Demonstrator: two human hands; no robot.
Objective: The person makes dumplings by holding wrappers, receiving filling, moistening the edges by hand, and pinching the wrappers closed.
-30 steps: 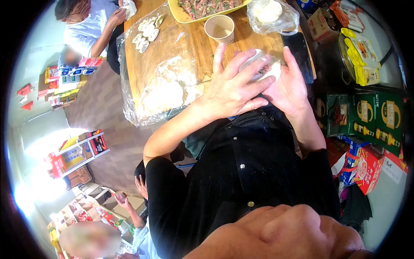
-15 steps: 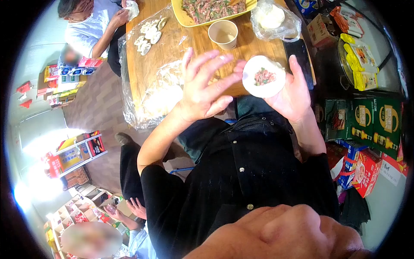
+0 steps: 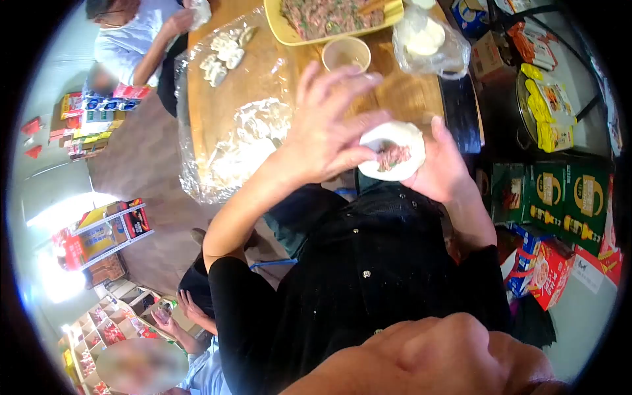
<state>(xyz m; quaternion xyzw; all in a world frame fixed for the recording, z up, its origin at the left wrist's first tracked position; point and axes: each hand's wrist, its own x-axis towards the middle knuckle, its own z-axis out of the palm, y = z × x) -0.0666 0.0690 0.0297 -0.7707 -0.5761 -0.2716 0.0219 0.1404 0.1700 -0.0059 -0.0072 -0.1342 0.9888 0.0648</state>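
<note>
A round white dumpling wrapper (image 3: 413, 140) with a clump of meat filling (image 3: 394, 157) in its middle rests on my right hand (image 3: 444, 164). That palm faces up, its fingers lie hidden beneath the dough, and the thumb stands clear. From the other side, my left hand (image 3: 322, 135) takes the wrapper's left edge between thumb and forefinger; this edge is bent upward a little. The remaining left fingers are spread and slightly blurred. Just beyond them stands a paper cup (image 3: 347, 54).
A yellow tray (image 3: 283, 33) of meat filling is at the table's far side. Beside it lies a plastic bag of wrappers (image 3: 428, 39). Finished dumplings (image 3: 227, 56) sit on clear plastic film (image 3: 247, 131). Two other people are at left. Boxes (image 3: 553, 191) stand at right.
My left hand has come right and taken the wrapper's edge. The right hand with the wrapper has shifted left and closer to my body, and the wrapper's left edge now bends up.
</note>
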